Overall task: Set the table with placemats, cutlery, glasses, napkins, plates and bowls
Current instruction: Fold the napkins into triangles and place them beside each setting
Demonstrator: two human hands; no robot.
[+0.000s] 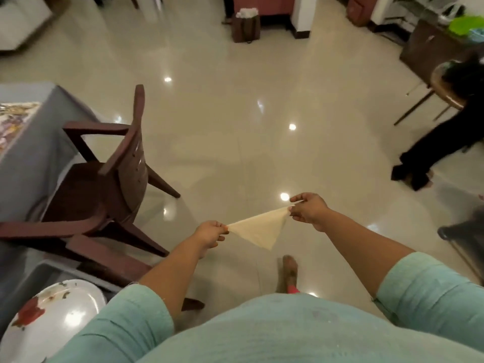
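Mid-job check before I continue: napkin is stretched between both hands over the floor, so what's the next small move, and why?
Probably turn left and carry the napkin toward the table. The left hand and right hand each pinch a corner, it hangs folded in a triangle, and the table lies beyond the chair.

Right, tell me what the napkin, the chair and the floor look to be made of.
Napkin: thin cream cloth or soft paper, matte; it hangs limp in a triangle between left hand and right hand.
Chair: probably moulded brown plastic, glossy highlights.
Floor: polished beige tile, mirroring ceiling lights.
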